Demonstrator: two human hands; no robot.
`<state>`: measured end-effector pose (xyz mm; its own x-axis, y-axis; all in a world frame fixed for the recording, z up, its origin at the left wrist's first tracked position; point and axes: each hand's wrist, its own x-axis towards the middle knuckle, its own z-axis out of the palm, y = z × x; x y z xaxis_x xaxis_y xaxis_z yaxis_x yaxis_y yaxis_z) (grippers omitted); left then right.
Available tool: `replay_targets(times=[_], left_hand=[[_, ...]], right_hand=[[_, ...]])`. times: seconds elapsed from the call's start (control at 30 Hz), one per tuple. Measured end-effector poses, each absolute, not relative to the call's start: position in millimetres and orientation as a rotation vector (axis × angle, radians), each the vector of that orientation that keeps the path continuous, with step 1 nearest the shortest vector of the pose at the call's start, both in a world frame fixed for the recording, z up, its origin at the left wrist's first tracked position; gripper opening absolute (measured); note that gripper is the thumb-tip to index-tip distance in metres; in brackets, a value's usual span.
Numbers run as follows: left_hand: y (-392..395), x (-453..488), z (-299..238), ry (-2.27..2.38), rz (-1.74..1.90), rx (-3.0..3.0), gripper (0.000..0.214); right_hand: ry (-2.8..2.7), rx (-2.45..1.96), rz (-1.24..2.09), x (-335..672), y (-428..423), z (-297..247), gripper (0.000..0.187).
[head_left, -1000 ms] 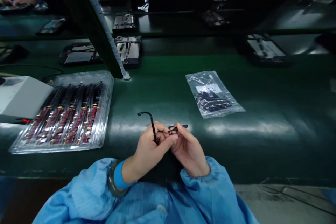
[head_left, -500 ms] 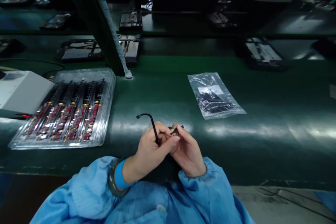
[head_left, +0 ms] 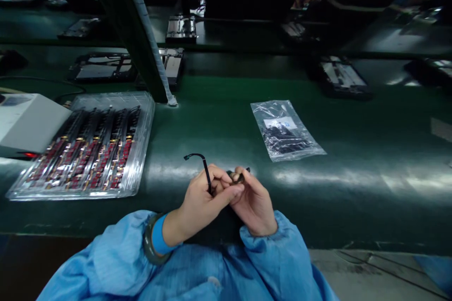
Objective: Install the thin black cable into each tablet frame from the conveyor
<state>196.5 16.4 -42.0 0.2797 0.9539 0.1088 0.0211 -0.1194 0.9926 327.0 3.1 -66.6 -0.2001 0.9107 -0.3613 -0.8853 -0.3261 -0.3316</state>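
Both hands meet just above the near edge of the green belt (head_left: 219,117). My left hand (head_left: 202,200) is closed on a thin black flex cable (head_left: 204,165) whose hooked end sticks up and to the left. My right hand (head_left: 253,203) pinches a small black part (head_left: 240,176) at the cable's other end, fingertips touching the left thumb. Blue sleeves cover both wrists, and a dark band sits on the left one.
A clear plastic tray (head_left: 144,117) with rows of red and black cables lies to the left, beside a white box (head_left: 28,124). A clear bag of small black parts (head_left: 284,129) lies right of centre. Dark device frames (head_left: 341,77) rest further back. Other people work across the line.
My hands stay in the same spot; the right fingers have closed a little more over the small black part. The view has shifted slightly.
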Motion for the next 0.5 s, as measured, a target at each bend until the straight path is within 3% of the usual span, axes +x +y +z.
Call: replay_targets(times=[0.1,0.2,0.33,0.5], left_hand=[[20,197,-45,0.986,0.986,1.345,0.02],[25,201,-44,1.031,0.859,1.207,0.026],[34,218,-34,0.963,0.705,0.958,0.035],[74,273,-7,0.791,0.508,0.832,0.024]], right_hand=[[-0.062,-0.583,1.653,373,7,-63,0.022],[0.006,-0.688,1.271,451,13,-63,0.027],[0.115,-0.817,0.968,558,24,-69,0.005],[0.13,-0.856,0.806,630,39,-79,0.024]])
